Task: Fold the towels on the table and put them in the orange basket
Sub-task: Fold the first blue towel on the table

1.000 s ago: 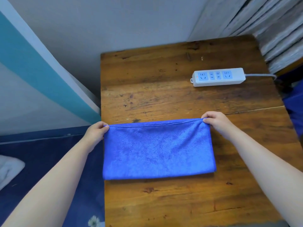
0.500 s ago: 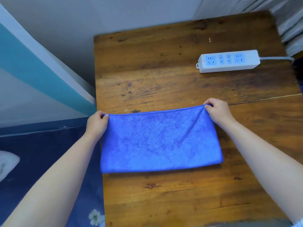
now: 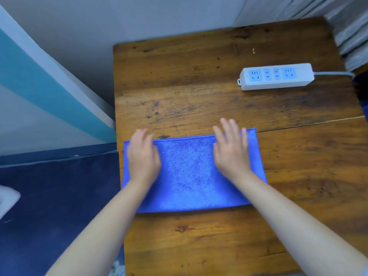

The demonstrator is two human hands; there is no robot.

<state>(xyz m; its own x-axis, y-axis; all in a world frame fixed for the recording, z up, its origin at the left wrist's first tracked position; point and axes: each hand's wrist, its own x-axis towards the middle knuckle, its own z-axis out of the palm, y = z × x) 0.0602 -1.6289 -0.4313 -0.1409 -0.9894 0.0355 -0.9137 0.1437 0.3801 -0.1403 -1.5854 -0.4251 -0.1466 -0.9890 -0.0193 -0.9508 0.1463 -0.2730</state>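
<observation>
Left hand, right hand spread flat on blue towel; worn wooden table, power strip

Plain blue towel, brown grained wooden table, white power strip with pale-blue sockets

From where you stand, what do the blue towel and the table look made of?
Blue towel: probably microfiber or terry cloth; fuzzy, matte nap with a stitched hem. Table: wood, going by the visible grain, dark knots, scratches and a plank seam; a slight sheen suggests old varnish.
</observation>
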